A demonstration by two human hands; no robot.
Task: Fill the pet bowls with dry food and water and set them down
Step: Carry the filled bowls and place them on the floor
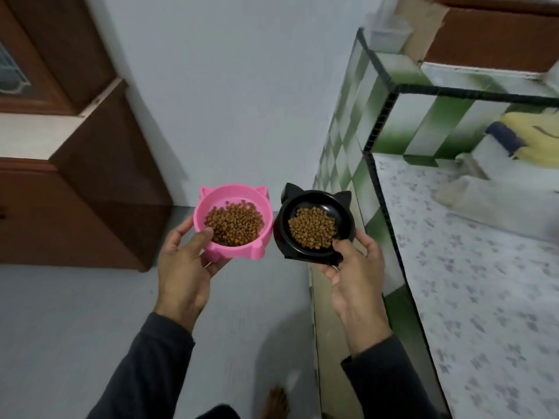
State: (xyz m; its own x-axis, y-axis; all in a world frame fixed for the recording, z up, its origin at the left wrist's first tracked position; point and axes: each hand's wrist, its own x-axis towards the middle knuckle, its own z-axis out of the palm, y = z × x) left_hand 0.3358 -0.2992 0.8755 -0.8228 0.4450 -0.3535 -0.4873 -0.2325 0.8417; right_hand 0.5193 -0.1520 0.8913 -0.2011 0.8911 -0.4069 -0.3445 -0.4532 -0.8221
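- Holding a pink bowl [233,220] with cat ears on its rim, the left hand [184,264] is cupping it from below, fingers curled round the near side and the thumb hooked over the rim, its tip touching the kibble.
- The pink bowl is carrying a heap of brown dry food [234,223] that is lying toward the near side, leaving the far part of its floor bare.
- The right hand [352,267] is gripping a black bowl [314,226] of the same cat-eared shape, fingers wrapped under its base and the thumb pressing over the near rim against the kibble.
- The black bowl is holding its own mound of dry food [313,226], piled in the middle.
- Both bowls are being held in the air, side by side and nearly touching, above the pale floor [75,313]; neither is resting on anything.
- The black bowl is hanging just beside the front edge of a worktop [472,297] with a speckled top and a black trim, its side faced with green and white tiles [348,140].
- Toward the far edge of the worktop something white and a yellow cloth [535,134] are lying, too blurred to name.
- A brown wooden cabinet [99,182] is standing against the wall on the left.
- Dark sleeves [145,373] are covering both forearms, and a bare foot [275,403] is showing on the floor below.
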